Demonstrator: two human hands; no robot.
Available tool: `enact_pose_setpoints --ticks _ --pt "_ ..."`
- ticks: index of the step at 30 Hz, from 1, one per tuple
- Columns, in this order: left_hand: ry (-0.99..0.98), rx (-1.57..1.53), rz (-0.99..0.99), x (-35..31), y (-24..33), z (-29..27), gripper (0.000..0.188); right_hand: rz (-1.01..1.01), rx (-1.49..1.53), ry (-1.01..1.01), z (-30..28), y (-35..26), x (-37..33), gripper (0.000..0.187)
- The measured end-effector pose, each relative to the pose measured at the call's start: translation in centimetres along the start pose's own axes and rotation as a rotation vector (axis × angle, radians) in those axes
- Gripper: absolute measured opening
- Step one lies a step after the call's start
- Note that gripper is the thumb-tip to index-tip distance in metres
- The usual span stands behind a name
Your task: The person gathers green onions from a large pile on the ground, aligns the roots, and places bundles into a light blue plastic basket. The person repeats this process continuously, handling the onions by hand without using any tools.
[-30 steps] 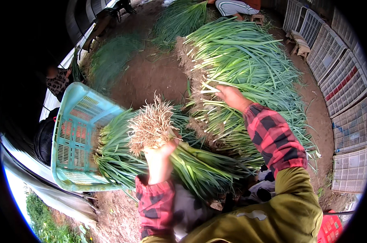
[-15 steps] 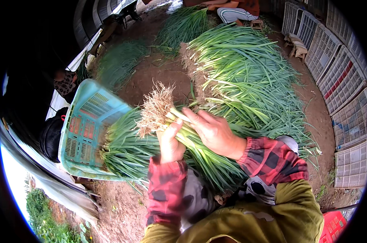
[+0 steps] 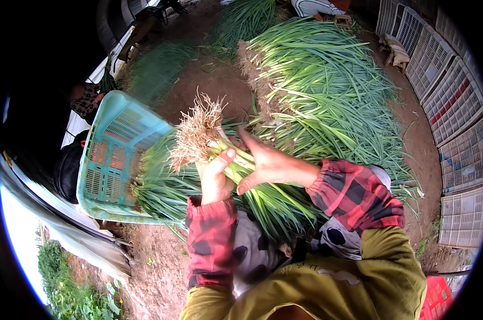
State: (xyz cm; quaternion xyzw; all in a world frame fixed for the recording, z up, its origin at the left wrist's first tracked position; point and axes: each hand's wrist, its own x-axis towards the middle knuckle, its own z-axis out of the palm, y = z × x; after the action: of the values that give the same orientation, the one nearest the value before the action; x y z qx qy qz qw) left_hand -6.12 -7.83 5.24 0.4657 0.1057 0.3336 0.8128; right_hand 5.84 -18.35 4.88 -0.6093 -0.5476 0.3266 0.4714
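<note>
My left hand (image 3: 216, 181) is closed round a bunch of green garlic (image 3: 243, 169), just below its roots, with the thumb across the stems. The tangle of pale brown roots (image 3: 199, 133) points up and away from me, and the green leaves trail down toward my lap. My right hand (image 3: 276, 165) is open on the right side of the bunch, thumb and fingers spread apart about the stems. Whether its palm touches them I cannot tell. Left of the bunch, a turquoise plastic crate (image 3: 105, 213) lies tipped toward me, with more green garlic (image 3: 167, 189) in its mouth.
A large heap of green garlic (image 3: 332, 101) covers the ground to the right and ahead. Pale plastic crates (image 3: 449, 101) line the right side. Another person (image 3: 319, 6) sits at the far end, and one more (image 3: 86, 101) is at the far left. A red crate (image 3: 436, 298) stands at lower right.
My right hand has opened, its thumb and fingers spreading apart from the stems. My left hand and the bunch have shifted slightly left and up in the picture.
</note>
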Motion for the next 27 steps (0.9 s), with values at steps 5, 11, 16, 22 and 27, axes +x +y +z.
enact_pose_setpoints --ticks 5,11,16,22,27 --pt "-0.020 0.263 -0.023 0.1 -1.3 -0.5 0.052 0.084 0.356 -0.114 0.9 2.2 0.7 0.064" --pt "-0.421 0.101 -0.147 1.1 -0.5 -1.1 0.103 -0.010 0.446 -0.390 -1.5 1.2 0.5 0.055" --pt "-0.183 -0.040 -0.213 1.0 -1.6 -1.3 0.061 0.128 0.638 -0.377 -0.8 3.4 1.8 0.070" --pt "-0.052 0.050 -0.143 2.4 -0.6 -3.1 0.055 0.288 0.047 -0.173 -4.2 15.5 8.0 0.063" --pt "0.037 0.077 -0.130 3.7 -1.4 -3.2 0.052 0.490 -0.842 0.390 -8.5 31.9 8.1 0.032"
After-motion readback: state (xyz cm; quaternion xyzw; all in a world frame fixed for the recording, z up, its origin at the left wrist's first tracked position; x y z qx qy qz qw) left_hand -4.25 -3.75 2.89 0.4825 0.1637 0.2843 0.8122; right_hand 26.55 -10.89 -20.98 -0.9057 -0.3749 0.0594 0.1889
